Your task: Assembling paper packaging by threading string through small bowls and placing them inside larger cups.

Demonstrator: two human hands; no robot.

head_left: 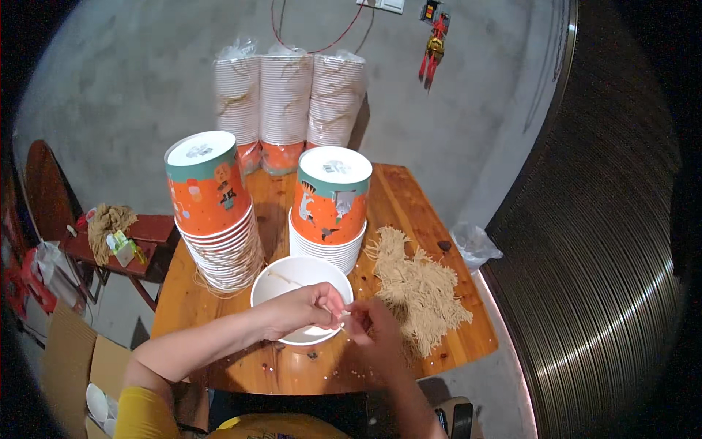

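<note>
A white paper bucket (306, 268) sits at the near middle of the table, its mouth facing me. A thin tan strand (284, 277) runs across its inside toward my left hand. My left hand (303, 313) reaches over the bucket's rim, fingers closed in a pinch on a pale bit of string (344, 314). Fingertip to fingertip with it, my right hand (374, 325) is closed in a pinch at the same spot; its fingers partly hide what they hold. Right of the hands lies a loose heap of tan strings (424, 293).
Two stacks of upside-down orange buckets, a left stack (208, 192) wound with string and a right stack (333, 197), stand behind. Plastic-wrapped bucket stacks (284, 99) stand by the wall. A red bench (150, 233) and a cardboard box (77, 355) are at left, a ribbed shutter (592, 241) at right.
</note>
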